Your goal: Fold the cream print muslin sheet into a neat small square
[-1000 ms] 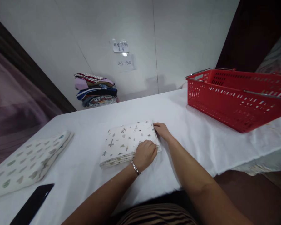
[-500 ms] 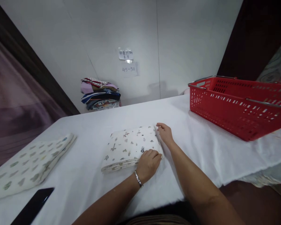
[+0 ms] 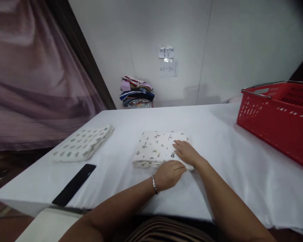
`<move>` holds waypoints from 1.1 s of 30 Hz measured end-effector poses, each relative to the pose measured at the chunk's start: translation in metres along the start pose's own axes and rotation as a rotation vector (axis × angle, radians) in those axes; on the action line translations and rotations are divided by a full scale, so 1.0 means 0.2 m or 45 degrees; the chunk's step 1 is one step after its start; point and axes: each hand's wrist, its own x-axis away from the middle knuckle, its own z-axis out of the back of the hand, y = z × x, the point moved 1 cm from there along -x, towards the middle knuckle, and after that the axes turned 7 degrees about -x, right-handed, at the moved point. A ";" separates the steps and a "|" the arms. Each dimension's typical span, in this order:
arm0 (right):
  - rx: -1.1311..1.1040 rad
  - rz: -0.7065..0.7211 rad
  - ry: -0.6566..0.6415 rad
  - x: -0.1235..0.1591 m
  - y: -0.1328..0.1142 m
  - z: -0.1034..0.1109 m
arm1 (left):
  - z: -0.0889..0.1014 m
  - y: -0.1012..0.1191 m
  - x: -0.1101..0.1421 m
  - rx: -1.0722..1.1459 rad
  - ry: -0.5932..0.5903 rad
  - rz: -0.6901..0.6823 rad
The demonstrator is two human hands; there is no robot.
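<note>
A folded white cloth with small grey and brown plant prints lies in front of me on the table, its layered folds facing me. My left hand, wearing a silver bracelet, is closed on the cloth's near edge by the right corner, fingers curled over it. Resting palm down on the cloth's right side is my right hand, its fingers stretched out. A second folded cloth, white with green-grey shapes, sits apart on the left.
A flat black object lies at the table's near left. The red basket with metal handles stands on the right of the white-covered table. Stacked folded clothes are by the back wall, below paper signs.
My right hand has moved from beside the cloth's far right corner onto its top. My left hand stays at the near edge. The view has swung left.
</note>
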 end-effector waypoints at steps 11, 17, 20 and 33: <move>0.025 -0.046 -0.087 0.03 -0.06 0.04 | 0.27 -0.37 0.45 -0.124 0.047 0.613; -0.056 -0.074 -0.160 0.07 -0.16 0.09 | 0.27 -0.37 0.59 -0.124 0.133 0.698; -0.108 -0.049 -0.190 0.11 -0.21 0.09 | 0.30 -0.39 0.64 -0.062 0.176 0.839; 0.223 0.233 0.035 0.26 -0.13 -0.10 | 0.31 -0.43 0.65 0.300 0.151 1.138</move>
